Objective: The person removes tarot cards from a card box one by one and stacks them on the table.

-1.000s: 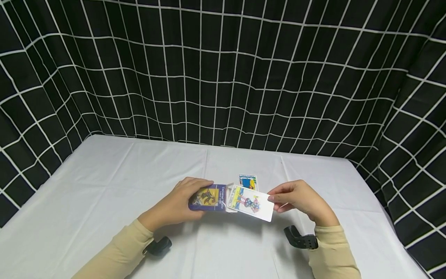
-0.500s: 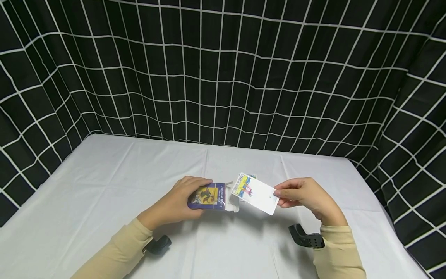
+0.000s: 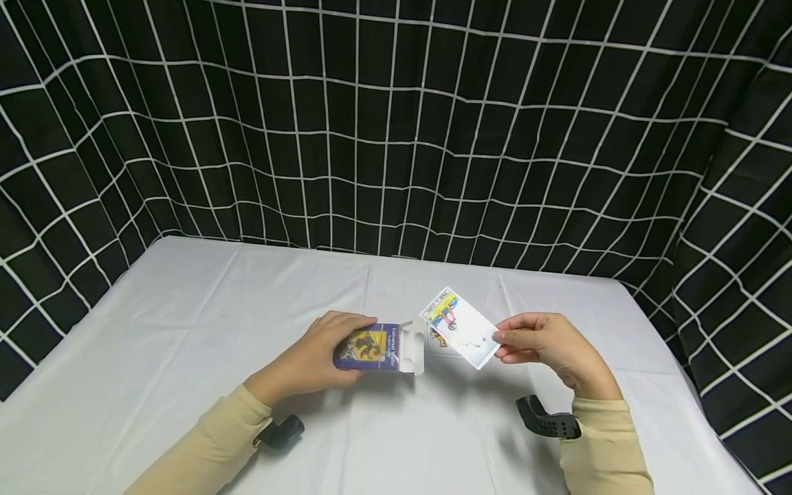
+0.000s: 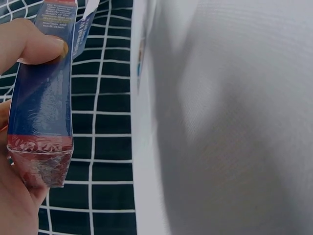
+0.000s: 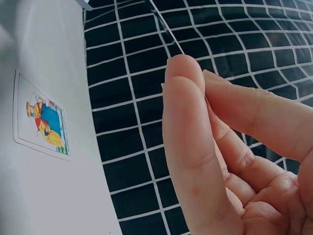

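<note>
Your left hand (image 3: 312,357) is clamped round the box (image 3: 368,349), thumb on its near side and fingers on the far side, and holds it above the white cloth (image 3: 272,289). The box is purple with a yellow picture on its face (the lettering reads "Universal Waite"), and its mouth points toward your right hand (image 3: 547,344), with a white flap (image 3: 414,352) standing out there. In the left wrist view, your thumb presses on a narrow blue side that bears small print.

Your right hand pinches the upper card (image 3: 463,333) by its lower right edge, between thumb and fingers. You have it tilted above the cloth, just beyond the mouth of the box, its yellow and blue end up and to the left; the right wrist view catches it almost edge-on. Below it the lower card (image 5: 44,120) lies picture up on the cloth, partly covered from the head view. Your two hands are well apart. A black backdrop (image 3: 396,124) with white grid lines stands behind the cloth.
</note>
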`<control>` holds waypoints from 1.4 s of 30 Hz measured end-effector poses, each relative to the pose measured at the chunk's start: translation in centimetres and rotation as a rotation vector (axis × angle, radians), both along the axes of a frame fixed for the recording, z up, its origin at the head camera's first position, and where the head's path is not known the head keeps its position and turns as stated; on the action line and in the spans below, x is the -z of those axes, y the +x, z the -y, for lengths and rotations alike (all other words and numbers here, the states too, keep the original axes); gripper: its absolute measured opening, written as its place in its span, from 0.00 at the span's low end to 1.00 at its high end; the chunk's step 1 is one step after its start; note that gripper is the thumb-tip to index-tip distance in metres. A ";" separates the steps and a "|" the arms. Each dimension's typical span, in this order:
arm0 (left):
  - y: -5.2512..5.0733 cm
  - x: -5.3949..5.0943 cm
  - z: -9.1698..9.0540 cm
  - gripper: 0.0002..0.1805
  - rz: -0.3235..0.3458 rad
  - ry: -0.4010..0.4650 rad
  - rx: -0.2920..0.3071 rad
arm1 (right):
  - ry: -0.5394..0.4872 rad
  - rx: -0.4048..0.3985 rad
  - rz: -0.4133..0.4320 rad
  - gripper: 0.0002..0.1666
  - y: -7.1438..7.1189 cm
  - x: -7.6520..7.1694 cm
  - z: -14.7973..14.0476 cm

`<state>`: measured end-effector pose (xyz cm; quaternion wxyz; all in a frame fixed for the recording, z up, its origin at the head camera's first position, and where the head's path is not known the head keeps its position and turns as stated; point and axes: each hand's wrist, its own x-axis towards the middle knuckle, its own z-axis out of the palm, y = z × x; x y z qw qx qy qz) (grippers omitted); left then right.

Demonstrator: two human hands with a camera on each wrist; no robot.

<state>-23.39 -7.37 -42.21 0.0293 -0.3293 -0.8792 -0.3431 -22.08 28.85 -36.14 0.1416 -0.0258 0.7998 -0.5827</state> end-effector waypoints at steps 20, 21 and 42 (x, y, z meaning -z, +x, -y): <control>-0.1 0.0 0.1 0.44 0.004 -0.004 -0.006 | -0.144 0.041 0.073 0.03 -0.9 1.2 0.1; -0.1 0.0 0.2 0.44 0.003 -0.004 -0.006 | -0.138 0.045 0.075 0.03 -1.0 1.3 0.2; 0.0 0.0 0.1 0.43 -0.003 -0.006 -0.008 | -0.263 0.140 0.112 0.07 -1.7 3.5 1.8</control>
